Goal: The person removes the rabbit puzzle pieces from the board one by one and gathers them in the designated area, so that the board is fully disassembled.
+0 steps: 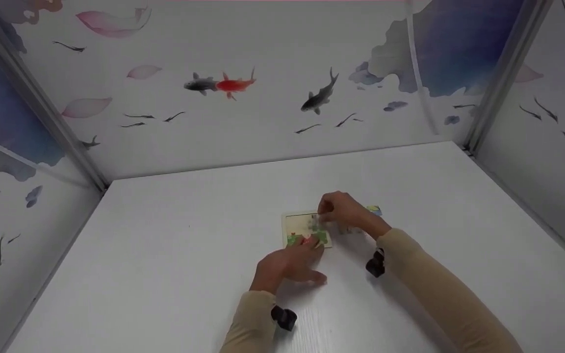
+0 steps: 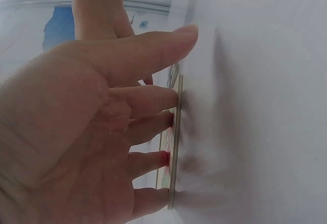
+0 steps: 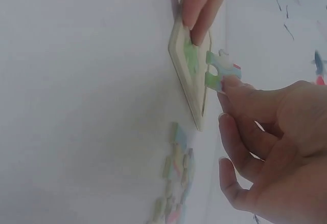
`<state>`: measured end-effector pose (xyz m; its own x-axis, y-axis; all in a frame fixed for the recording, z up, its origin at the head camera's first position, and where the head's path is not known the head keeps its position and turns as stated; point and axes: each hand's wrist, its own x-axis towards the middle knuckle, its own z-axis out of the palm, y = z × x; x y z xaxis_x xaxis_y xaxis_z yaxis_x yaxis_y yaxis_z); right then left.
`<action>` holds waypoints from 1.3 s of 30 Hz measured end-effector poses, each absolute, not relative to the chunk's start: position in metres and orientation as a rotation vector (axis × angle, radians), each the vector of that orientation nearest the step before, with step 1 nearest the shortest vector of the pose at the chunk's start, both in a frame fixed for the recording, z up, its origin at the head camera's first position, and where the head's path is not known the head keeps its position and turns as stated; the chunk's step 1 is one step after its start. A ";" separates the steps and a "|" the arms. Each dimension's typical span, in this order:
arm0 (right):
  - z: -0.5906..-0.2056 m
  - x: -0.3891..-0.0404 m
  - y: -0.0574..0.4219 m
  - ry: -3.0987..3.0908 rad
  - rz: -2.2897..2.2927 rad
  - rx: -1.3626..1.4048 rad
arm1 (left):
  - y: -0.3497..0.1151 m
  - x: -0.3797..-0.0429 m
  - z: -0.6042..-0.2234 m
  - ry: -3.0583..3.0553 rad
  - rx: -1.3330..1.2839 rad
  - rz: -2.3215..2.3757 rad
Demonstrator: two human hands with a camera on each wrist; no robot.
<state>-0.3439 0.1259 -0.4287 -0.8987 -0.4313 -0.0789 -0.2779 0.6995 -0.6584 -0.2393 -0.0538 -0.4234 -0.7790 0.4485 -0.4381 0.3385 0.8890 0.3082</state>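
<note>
A shallow wooden puzzle tray lies on the table, with green and red jigsaw pieces along its near side. The fingertips of my left hand press on these pieces, fingers fairly straight and thumb held out to the side. Above the tray's right part, my right hand pinches a jigsaw piece between thumb and fingers. This piece shows pale blue, green and a bit of red, and it is tilted clear of the tray. In the left wrist view, the tray's edge runs beside my left fingertips.
Several loose jigsaw pieces lie on the table right of the tray, partly hidden by my right hand in the head view. White panels printed with fish and petals enclose the white table at the back and sides.
</note>
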 end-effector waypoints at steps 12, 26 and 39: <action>-0.403 -0.339 0.172 2.725 -1.044 -0.578 | -0.057 -0.238 -0.424 2.555 0.589 0.302; -0.419 -0.339 0.234 2.756 -1.021 -0.539 | -0.055 -0.237 -0.425 2.574 0.531 0.348; -0.435 -0.340 0.258 2.707 -0.913 -0.435 | -0.053 -0.238 -0.427 2.570 0.584 0.290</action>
